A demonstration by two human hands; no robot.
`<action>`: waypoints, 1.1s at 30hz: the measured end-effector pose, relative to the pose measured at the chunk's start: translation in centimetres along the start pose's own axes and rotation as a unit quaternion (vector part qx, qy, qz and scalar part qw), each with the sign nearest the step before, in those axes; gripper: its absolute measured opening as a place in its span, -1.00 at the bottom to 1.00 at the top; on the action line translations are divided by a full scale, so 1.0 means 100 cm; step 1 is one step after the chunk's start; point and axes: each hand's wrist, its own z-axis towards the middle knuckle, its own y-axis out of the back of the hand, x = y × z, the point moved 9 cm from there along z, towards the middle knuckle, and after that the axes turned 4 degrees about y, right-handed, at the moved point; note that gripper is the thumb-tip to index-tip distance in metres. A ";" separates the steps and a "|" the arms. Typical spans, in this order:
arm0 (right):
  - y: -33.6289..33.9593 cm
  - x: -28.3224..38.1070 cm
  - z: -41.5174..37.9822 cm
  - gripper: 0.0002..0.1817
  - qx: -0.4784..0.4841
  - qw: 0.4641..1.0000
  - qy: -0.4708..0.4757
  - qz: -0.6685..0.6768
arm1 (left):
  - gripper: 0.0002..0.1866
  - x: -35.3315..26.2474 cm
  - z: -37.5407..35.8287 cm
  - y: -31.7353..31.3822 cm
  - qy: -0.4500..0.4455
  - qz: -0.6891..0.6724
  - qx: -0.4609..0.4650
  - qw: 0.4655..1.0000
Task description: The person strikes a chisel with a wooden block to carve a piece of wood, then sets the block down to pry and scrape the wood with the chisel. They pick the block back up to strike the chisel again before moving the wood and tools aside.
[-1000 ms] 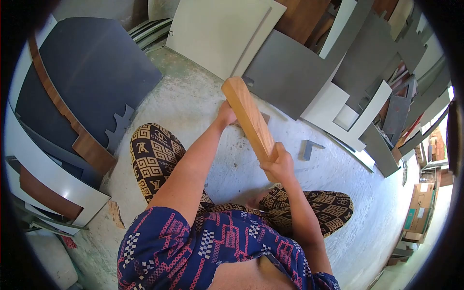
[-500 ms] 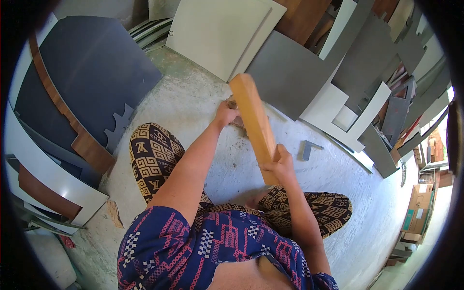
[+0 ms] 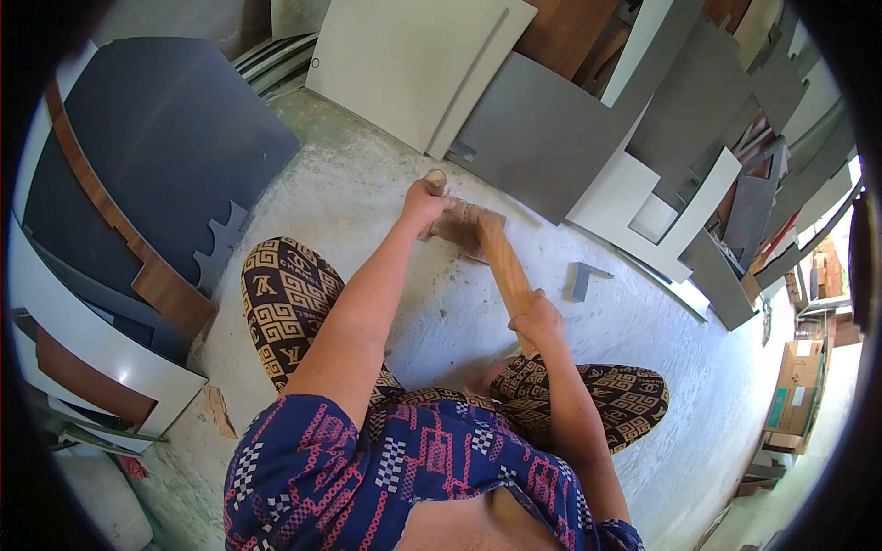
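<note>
Concrete floor [image 3: 367, 193], wood block [image 3: 457, 225], grey offcut [image 3: 584, 278]

floor: pale concrete floor [image 3: 588, 331] | edges: leaning grey, white panels [image 3: 551, 129] | right: cardboard boxes [image 3: 792, 404] | light: bright daylight
</note>
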 end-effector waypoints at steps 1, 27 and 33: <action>-0.002 0.000 0.002 -0.33 0.007 1.000 -0.002 -0.006 | -0.69 -0.013 -0.004 -0.008 -0.021 0.018 0.052 0.998; 0.072 0.076 -0.043 -0.35 -0.160 0.908 0.224 0.317 | -0.72 0.011 0.002 -0.004 0.001 0.008 0.007 1.000; 0.062 0.069 -0.039 -0.41 -0.122 0.938 0.216 0.242 | -0.67 -0.005 -0.012 -0.009 -0.011 -0.070 0.030 0.997</action>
